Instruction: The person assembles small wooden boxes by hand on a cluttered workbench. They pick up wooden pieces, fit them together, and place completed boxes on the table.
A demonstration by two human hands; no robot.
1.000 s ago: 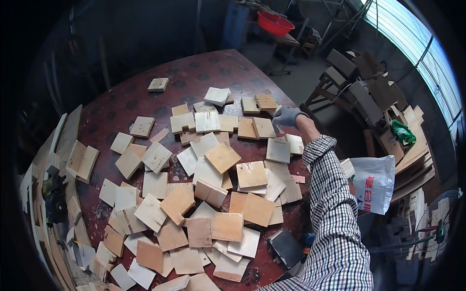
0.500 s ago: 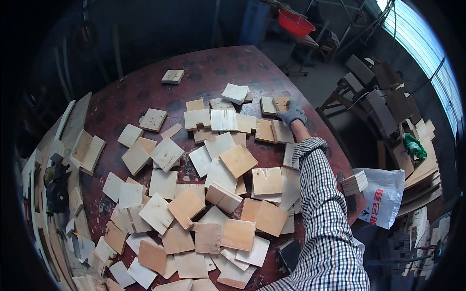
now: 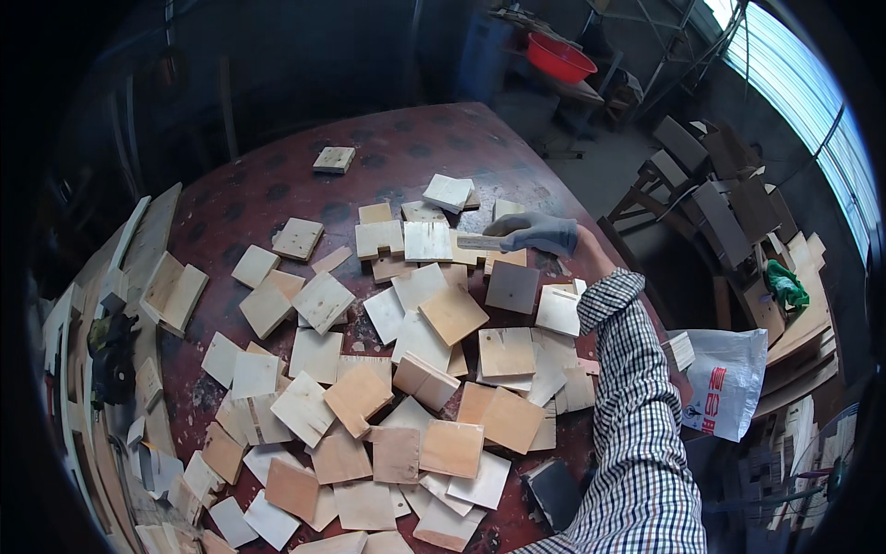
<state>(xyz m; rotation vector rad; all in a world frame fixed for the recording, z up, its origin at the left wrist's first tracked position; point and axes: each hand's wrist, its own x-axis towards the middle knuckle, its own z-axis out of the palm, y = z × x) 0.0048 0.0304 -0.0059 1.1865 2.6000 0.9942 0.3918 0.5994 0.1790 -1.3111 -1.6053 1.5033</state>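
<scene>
My right hand (image 3: pixel 540 233), in a grey glove, is closed on a flat wooden block (image 3: pixel 480 242), seen nearly edge-on with its fingers around one end. It is held above the right part of a loose spread of square wooden pieces. Just below the hand lies a square piece (image 3: pixel 512 287) that looks grey. Close by are a pale piece (image 3: pixel 559 308) near the sleeve and a pale block (image 3: pixel 506 210) behind the fingers. Stacked light pieces (image 3: pixel 427 241) lie to the hand's left. My left hand is out of view.
The dark red table (image 3: pixel 277 185) carries many overlapping pieces, with a lone block (image 3: pixel 334 160) far back. Boards and a dark tool (image 3: pixel 111 360) line the left side. On the right are a white plastic sack (image 3: pixel 724 379) and dark panels (image 3: pixel 720 222); a red basin (image 3: pixel 561 59) stands behind.
My right hand has come nearer and slightly left, and a wooden block now shows in its grip. A grey-looking piece now shows below the hand, where lighter blocks lay.
</scene>
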